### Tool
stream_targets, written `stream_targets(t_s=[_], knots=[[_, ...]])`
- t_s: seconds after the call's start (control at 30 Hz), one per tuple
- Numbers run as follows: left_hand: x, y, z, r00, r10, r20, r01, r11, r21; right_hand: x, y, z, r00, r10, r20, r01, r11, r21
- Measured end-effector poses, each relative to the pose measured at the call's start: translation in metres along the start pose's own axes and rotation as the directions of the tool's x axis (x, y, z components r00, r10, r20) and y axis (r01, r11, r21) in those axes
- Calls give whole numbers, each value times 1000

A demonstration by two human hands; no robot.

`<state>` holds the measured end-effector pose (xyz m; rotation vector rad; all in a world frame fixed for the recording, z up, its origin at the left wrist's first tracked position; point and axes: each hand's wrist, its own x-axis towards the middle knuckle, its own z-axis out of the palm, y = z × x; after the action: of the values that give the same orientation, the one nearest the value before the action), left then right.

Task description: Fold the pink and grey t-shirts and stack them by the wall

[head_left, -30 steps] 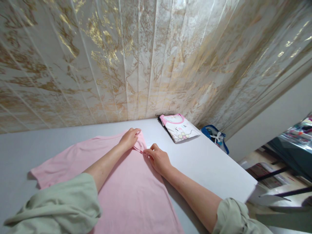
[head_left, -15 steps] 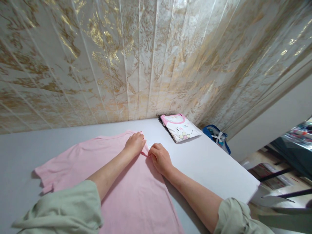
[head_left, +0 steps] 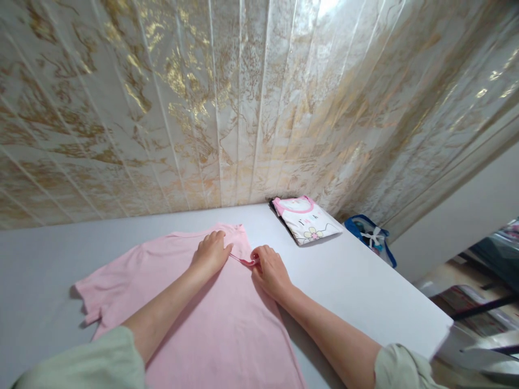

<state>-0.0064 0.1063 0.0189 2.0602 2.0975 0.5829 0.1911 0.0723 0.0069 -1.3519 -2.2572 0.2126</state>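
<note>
A pink short-sleeved T-shirt (head_left: 227,319) lies spread on the white table, one sleeve stretched out to the left. Its right sleeve is folded inward over the body, with the hem edge showing between my hands. My right hand (head_left: 271,273) pinches that sleeve edge between thumb and fingers. On the upper part of the shirt, my left hand (head_left: 211,251) is closed, its thumb and fingertips at the other end of the folded edge. The cloth under the left palm is hidden.
A folded white T-shirt (head_left: 310,220) with pink collar and flower print lies on something dark near the table's back edge. A blue-edged bag (head_left: 371,237) stands beyond the table's right side. Gold-patterned curtains (head_left: 227,108) hang behind the white table (head_left: 357,302).
My left hand has shifted left, away from the right hand, along the shirt. The sleeve now lies folded flatter over the body. The view has shifted slightly.
</note>
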Motion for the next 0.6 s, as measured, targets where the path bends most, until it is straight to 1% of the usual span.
stream_targets(t_s=[0.07, 0.13, 0.23, 0.33, 0.43, 0.5, 0.6], knots=[[3, -1, 2, 1000, -28, -3, 28, 999, -32, 1, -1, 3, 999, 31, -11, -32, 999, -19], [6, 1, 3, 999, -39, -1, 39, 996, -76, 1, -1, 4, 1000, 28, -10, -28, 999, -21], [10, 4, -2, 1000, -26, -3, 26, 989, -144, -1, 0, 2, 1000, 10, 7, -10, 1000, 3], [12, 3, -9, 999, -21, -38, 13, 982, -191, -3, 1, -2, 1000, 1, 31, -2, 1000, 26], [11, -2, -9, 997, -9, -70, -5, 978, -207, -4, -1, -3, 999, -3, 49, 3, 1000, 13], [8, -5, -7, 997, 18, -71, -32, 979, -201, -4, -2, -3, 998, -7, 58, 7, 1000, 1], [4, -2, -4, 994, 64, -92, -80, 981, -175, -4, -3, -1, 998, -19, 57, 19, 1000, 0]])
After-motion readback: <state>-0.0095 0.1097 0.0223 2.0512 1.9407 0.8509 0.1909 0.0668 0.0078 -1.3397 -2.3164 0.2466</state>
